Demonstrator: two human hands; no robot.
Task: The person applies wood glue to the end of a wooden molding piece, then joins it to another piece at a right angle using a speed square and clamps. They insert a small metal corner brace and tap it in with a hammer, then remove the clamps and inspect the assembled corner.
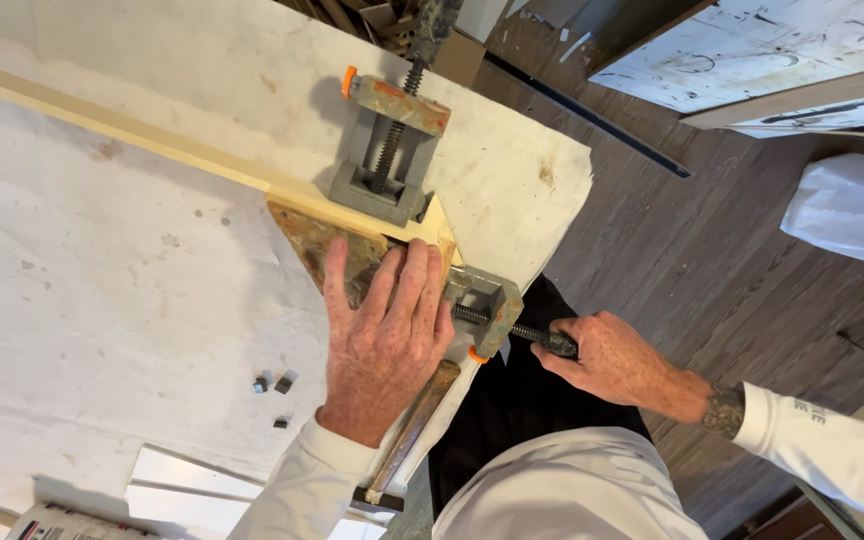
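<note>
A rusty grey corner clamp (392, 150) sits on the white-covered table (102, 300), holding a long pale wood strip (112, 130) at a mitred corner (439, 228). My left hand (384, 335) lies flat, fingers spread, pressing on the clamp's rusty triangular plate (317, 240) and the corner. My right hand (607, 355) grips the dark handle (555, 343) of the near clamp screw (482, 318), off the table's edge. A second wood piece (414, 425) runs from under my left hand toward me.
Small dark metal bits (274, 385) lie left of my left wrist. White boards (192, 485) and a printed paper (52, 522) rest at the near table edge. Beyond the table edge is a wood floor with a white bag (852, 205), painted boards (752, 50) and a black strip (592, 115).
</note>
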